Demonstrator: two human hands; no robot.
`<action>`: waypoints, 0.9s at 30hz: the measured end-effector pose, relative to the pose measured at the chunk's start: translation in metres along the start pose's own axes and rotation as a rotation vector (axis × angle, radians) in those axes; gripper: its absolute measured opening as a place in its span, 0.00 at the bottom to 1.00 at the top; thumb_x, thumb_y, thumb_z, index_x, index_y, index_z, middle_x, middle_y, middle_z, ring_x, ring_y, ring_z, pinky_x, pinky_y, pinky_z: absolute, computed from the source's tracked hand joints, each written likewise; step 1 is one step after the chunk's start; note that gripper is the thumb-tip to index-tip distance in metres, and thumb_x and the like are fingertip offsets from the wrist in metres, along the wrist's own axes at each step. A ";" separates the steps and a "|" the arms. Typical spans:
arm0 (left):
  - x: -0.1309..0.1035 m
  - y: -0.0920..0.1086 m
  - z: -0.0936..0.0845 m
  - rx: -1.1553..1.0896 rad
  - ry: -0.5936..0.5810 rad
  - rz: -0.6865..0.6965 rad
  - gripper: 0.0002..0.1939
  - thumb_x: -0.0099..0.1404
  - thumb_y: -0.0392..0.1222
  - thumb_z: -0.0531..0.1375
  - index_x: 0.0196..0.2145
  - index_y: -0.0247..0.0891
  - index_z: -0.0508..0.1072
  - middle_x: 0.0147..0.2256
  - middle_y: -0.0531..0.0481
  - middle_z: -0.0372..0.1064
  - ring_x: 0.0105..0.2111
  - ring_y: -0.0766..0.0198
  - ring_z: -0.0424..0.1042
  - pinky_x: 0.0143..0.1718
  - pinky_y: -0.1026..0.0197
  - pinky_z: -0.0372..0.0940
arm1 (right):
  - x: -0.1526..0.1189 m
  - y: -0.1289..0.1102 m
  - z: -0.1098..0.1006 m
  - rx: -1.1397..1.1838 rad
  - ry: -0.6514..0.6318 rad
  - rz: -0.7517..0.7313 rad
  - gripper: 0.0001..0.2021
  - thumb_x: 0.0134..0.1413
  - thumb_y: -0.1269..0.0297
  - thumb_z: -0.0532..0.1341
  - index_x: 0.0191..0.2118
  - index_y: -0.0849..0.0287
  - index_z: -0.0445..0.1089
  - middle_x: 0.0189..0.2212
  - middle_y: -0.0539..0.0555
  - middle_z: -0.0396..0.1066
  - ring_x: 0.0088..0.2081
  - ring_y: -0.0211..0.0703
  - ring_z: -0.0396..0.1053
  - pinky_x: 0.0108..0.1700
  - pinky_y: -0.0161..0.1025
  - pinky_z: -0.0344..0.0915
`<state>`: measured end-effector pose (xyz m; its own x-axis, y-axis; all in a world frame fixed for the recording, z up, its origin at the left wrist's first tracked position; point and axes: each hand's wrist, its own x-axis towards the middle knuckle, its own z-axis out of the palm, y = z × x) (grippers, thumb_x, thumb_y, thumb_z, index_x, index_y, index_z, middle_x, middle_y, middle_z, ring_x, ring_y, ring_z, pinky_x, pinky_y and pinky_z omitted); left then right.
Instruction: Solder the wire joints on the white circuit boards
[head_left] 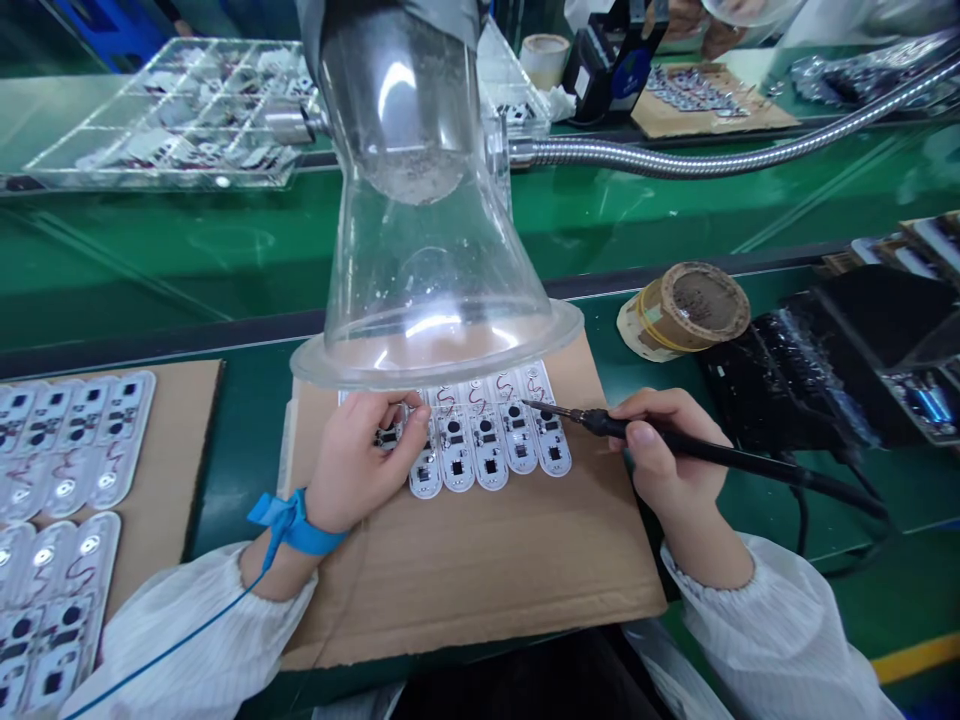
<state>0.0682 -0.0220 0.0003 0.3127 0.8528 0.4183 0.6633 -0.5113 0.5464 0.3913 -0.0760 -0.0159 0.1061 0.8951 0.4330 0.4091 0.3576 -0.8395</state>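
Observation:
My right hand [671, 450] grips a black soldering iron [720, 455], its tip pointing left over the row of circuit boards [491, 440]. Between thumb and fingertips, my left hand [367, 450] pinches a thin solder wire [480, 404], which stretches right across the boards towards the iron's tip. Whether wire and tip touch is too small to tell. White, rounded strips make up the boards, with black parts and short red wires; they lie on a sheet of cardboard [487, 560]. Around my left wrist is a blue wrist strap [315, 535] with a cord.
A clear fume hood [435, 270] hangs low over the boards' far ends. A round tub [682, 310] stands at right, beside black bags [787, 370]. More boards [67, 440] lie on cardboard at left. Behind are a divided clear tray [180, 115] and a flexible metal arm [712, 160].

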 end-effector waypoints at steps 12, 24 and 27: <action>0.002 0.001 0.001 0.007 -0.005 0.013 0.02 0.73 0.37 0.60 0.40 0.41 0.72 0.27 0.56 0.60 0.28 0.63 0.67 0.31 0.59 0.62 | 0.002 -0.001 0.003 -0.112 -0.123 -0.037 0.03 0.69 0.63 0.66 0.45 0.52 0.77 0.36 0.52 0.79 0.29 0.41 0.76 0.30 0.38 0.71; 0.002 0.003 -0.001 -0.010 0.002 0.029 0.02 0.73 0.36 0.59 0.40 0.41 0.71 0.27 0.56 0.61 0.29 0.63 0.67 0.31 0.59 0.61 | 0.006 -0.009 0.004 -0.183 -0.151 -0.099 0.02 0.67 0.64 0.67 0.44 0.52 0.75 0.32 0.49 0.78 0.27 0.38 0.75 0.28 0.36 0.68; 0.002 0.003 -0.002 -0.005 0.056 0.022 0.03 0.72 0.35 0.59 0.38 0.41 0.70 0.28 0.55 0.63 0.30 0.63 0.66 0.31 0.58 0.60 | 0.002 -0.007 0.005 -0.051 -0.064 -0.036 0.03 0.70 0.62 0.65 0.44 0.52 0.76 0.32 0.51 0.77 0.26 0.39 0.73 0.27 0.37 0.68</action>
<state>0.0695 -0.0221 0.0046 0.2884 0.8340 0.4703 0.6536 -0.5304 0.5399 0.3843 -0.0758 -0.0111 0.0335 0.8978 0.4392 0.4572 0.3770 -0.8055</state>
